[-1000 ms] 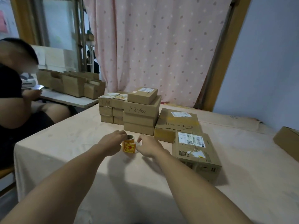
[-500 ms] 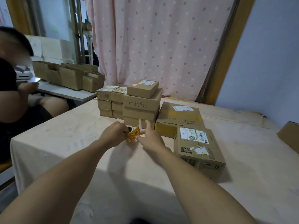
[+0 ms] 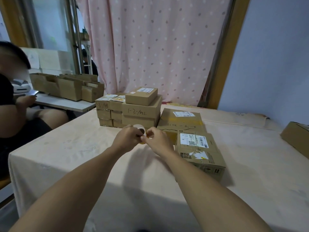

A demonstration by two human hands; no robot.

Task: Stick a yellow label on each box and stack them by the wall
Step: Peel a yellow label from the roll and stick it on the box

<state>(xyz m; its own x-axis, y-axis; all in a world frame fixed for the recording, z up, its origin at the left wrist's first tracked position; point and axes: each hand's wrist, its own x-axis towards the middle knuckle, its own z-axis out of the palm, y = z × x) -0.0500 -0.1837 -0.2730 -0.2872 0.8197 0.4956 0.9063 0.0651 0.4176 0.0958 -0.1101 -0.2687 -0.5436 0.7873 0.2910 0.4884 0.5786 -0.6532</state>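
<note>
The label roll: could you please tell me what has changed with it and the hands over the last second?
The left hand has lifted the label roll off the table and turned it so its hollow core faces the camera. The right hand has closed in and now pinches at its edge. The stacked boxes have not moved.

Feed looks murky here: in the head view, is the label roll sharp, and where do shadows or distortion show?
Head view: dim light; the label roll, between left hand and right hand, is small and slightly soft; a soft shadow falls on the table below them; the wide lens tilts the wooden frame at right.
</note>
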